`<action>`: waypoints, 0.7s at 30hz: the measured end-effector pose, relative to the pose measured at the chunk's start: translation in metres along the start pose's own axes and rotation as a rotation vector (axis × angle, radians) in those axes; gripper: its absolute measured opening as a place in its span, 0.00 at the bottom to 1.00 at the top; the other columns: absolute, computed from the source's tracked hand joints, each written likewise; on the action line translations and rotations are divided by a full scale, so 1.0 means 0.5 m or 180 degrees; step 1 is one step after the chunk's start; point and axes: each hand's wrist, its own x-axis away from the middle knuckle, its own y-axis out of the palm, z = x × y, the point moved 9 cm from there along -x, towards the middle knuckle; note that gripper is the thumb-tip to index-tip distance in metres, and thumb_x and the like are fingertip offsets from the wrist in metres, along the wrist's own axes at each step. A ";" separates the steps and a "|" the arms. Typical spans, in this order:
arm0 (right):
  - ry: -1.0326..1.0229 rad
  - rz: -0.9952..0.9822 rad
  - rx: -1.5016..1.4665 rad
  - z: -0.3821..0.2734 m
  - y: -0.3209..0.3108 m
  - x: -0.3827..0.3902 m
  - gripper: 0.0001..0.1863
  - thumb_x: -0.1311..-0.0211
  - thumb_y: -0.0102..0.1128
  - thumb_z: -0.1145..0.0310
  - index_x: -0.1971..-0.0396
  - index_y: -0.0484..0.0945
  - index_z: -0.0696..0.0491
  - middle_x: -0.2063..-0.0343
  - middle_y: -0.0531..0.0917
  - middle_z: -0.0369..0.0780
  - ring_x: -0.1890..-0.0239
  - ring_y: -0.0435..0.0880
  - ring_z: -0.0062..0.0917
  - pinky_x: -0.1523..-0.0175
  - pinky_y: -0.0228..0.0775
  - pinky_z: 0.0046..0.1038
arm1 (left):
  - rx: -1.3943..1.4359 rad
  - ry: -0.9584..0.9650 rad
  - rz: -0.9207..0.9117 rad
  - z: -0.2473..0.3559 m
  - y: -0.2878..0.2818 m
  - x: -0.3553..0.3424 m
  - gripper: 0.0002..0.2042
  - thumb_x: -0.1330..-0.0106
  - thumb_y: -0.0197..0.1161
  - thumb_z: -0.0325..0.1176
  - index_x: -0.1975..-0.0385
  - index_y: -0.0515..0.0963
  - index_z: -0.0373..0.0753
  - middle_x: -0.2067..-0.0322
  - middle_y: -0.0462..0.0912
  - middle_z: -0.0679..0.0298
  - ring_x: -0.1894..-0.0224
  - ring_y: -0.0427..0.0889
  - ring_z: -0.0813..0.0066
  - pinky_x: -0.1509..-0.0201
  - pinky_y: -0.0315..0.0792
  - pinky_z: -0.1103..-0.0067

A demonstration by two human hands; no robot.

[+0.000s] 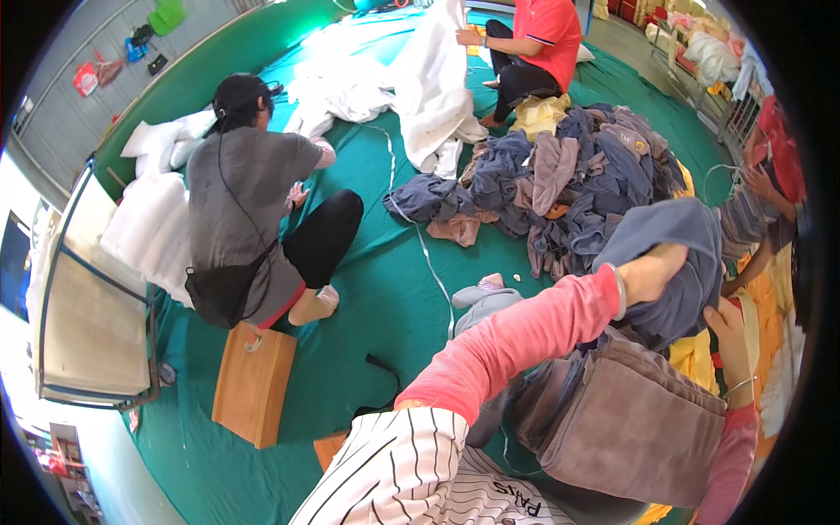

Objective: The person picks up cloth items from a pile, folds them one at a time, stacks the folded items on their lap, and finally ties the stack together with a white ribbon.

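Note:
A blue-grey towel (669, 236) hangs bunched in front of me at the right. My left hand (652, 273) grips it from above, its fingertips hidden in the folds. At the towel's right edge, my right hand (728, 334) pinches the cloth, with its fingers partly covered. Close below both hands lies a stack of folded brown towels (634, 420), with folded grey ones beside it. Just beyond the held towel, a large heap of crumpled blue-grey and brown towels (569, 175) spreads over the green ground sheet (367, 289).
A person in grey (245, 184) squats at the left on a wooden stool (254, 385). Another, in a red shirt (551, 39), sits at the back near white cloth (433, 87). A third person's arm (761, 179) reaches in from the right. A pale cord (424, 254) crosses the sheet.

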 end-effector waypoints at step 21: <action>-0.0278 0.1447 -0.2426 0.029 -0.217 0.083 0.26 0.41 0.53 0.68 0.44 0.63 0.59 0.50 0.73 0.39 0.49 0.73 0.25 0.42 0.61 0.24 | 0.5471 -0.2943 -0.0698 -0.089 0.064 -0.001 0.22 0.37 0.37 0.39 0.59 0.75 0.28 0.58 0.79 0.50 0.56 0.78 0.61 0.46 0.69 0.73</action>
